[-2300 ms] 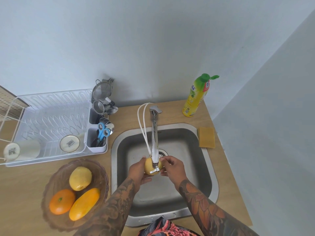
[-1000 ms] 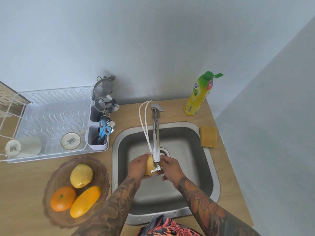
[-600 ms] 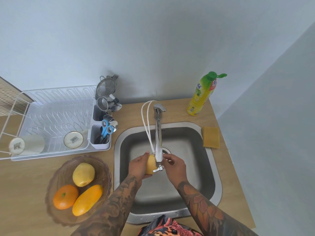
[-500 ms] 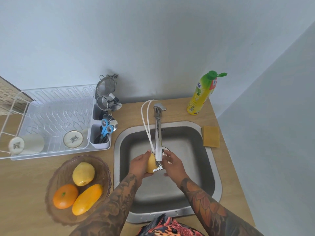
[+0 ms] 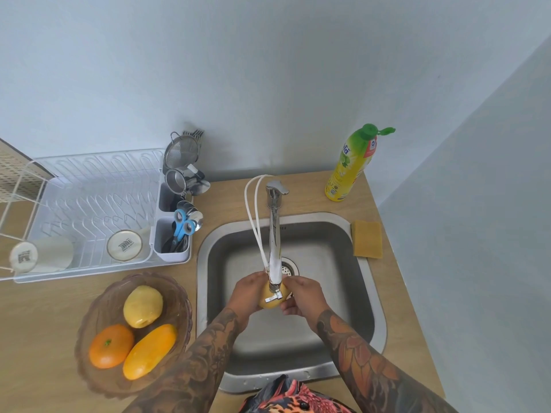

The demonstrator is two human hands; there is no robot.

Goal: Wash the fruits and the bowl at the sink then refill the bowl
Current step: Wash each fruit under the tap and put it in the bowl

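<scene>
A small yellow fruit (image 5: 272, 298) sits cupped between both hands under the end of the tap spout (image 5: 275, 251), over the basin of the sink (image 5: 337, 263); the left hand (image 5: 249, 293) wraps its left side with fingers curled round it, and the right hand (image 5: 304, 295) grasps the other side, so both are closed on the fruit; the spout and its little lever hide part of the fruit, and whether water is running cannot be told from this view.

The step in hand looks like rinsing this fruit; to do it well, the fruit should be turned so every side passes under the outlet, rubbed with the fingertips, and kept low over the basin so splashes stay inside; a wet round fruit may slip, so a two-sided hold is sensible.

Three more fruits wait in the brown bowl (image 5: 98, 380) on the tabletop (image 5: 38, 338) left of the sink: a pale yellow one (image 5: 143, 306), an orange (image 5: 111, 346) and a long yellow-orange one (image 5: 149, 351); the task is judged early, with the bowl itself yet to be washed.

Beyond the bowl stands a white dish rack (image 5: 89, 204) with cups and a utensil caddy holding blue scissors (image 5: 182, 223); a sponge (image 5: 366, 243) lies just right of the sink, and a soap bottle (image 5: 351, 166) stands behind it; two white hoses (image 5: 253, 222) hang beside the spout and crowd the left hand's space.
</scene>
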